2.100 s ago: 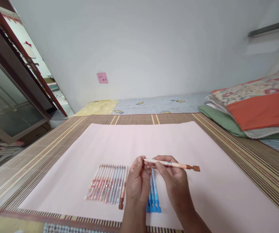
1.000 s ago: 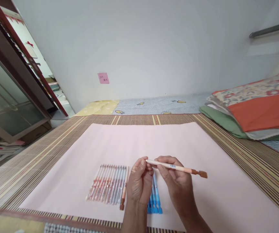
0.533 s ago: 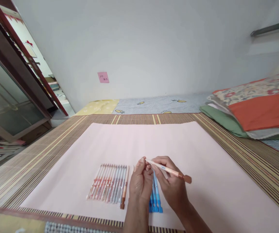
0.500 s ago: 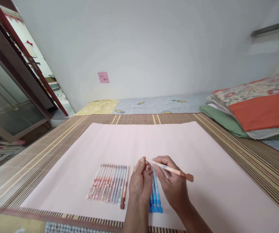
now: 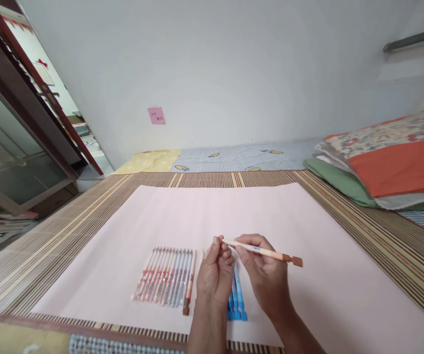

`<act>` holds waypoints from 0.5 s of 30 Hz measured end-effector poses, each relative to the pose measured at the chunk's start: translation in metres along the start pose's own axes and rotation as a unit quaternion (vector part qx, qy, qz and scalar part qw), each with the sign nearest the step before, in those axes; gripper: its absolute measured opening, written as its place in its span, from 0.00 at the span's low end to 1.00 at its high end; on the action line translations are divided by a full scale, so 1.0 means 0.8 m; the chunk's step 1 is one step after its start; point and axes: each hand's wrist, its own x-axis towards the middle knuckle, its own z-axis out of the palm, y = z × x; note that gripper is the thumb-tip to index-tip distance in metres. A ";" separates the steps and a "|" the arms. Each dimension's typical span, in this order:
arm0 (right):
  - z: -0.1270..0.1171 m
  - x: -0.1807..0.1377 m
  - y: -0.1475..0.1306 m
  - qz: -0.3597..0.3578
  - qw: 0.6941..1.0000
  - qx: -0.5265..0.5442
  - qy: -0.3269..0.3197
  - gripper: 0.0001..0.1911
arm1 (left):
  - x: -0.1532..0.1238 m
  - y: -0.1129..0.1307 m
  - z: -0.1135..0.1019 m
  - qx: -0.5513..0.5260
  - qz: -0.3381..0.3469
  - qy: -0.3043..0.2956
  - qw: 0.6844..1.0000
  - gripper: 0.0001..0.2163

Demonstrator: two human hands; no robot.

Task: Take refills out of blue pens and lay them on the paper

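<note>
My right hand (image 5: 265, 273) grips a pale peach pen (image 5: 261, 250) with a brown, paddle-shaped end pointing right. The pen's tip points left and meets the fingertips of my left hand (image 5: 215, 273). The left fingers are curled in a pinch; whatever they hold at the tip is too small to make out. To the left lies a neat row of clear-and-white pens (image 5: 164, 276) with reddish and grey patterns. A brown-ended pen (image 5: 189, 285) closes that row. Several blue pens (image 5: 237, 295) lie behind and between my wrists, partly hidden.
A large pale pink sheet (image 5: 123, 236) covers much of the striped mat (image 5: 68, 236). Folded bedding (image 5: 392, 167) is piled at the right. The wall behind carries a pink sticky note (image 5: 156, 116). A glass-panelled cabinet door (image 5: 16, 152) stands at the left.
The pen in my right hand has swung flatter, its brown end moving right and slightly up. My right hand has shifted slightly right; the left stays nearly in place. The rows lie as before.
</note>
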 end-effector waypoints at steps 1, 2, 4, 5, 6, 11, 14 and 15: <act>0.000 -0.001 0.000 -0.006 1.000 -0.004 -0.006 0.05 | -0.001 -0.001 0.000 -0.001 0.003 -0.001 1.000 0.11; 0.001 -0.001 0.001 -0.010 1.000 -0.009 -0.011 0.05 | -0.001 -0.001 0.000 -0.002 0.006 -0.002 1.000 0.11; 0.001 -0.002 0.003 -0.014 1.000 -0.016 -0.021 0.05 | -0.003 -0.002 0.001 -0.004 0.010 -0.001 1.000 0.11; 0.001 -0.003 0.004 -0.015 0.999 -0.018 -0.023 0.05 | -0.003 -0.002 0.002 -0.004 0.011 -0.001 1.000 0.11; 0.001 -0.003 0.004 -0.015 0.999 -0.020 -0.024 0.05 | -0.004 -0.003 0.003 -0.003 0.012 -0.001 1.000 0.11; 0.000 -0.003 0.004 -0.038 0.998 -0.053 -0.018 0.04 | -0.005 -0.003 0.006 0.003 0.018 0.007 1.000 0.12; 0.001 -0.003 0.004 -0.057 0.995 -0.083 -0.014 0.04 | -0.004 -0.003 0.006 0.001 0.020 0.015 1.000 0.12; 0.001 -0.003 0.004 -0.061 0.994 -0.088 -0.014 0.04 | -0.004 -0.003 0.007 0.001 0.020 0.017 1.000 0.12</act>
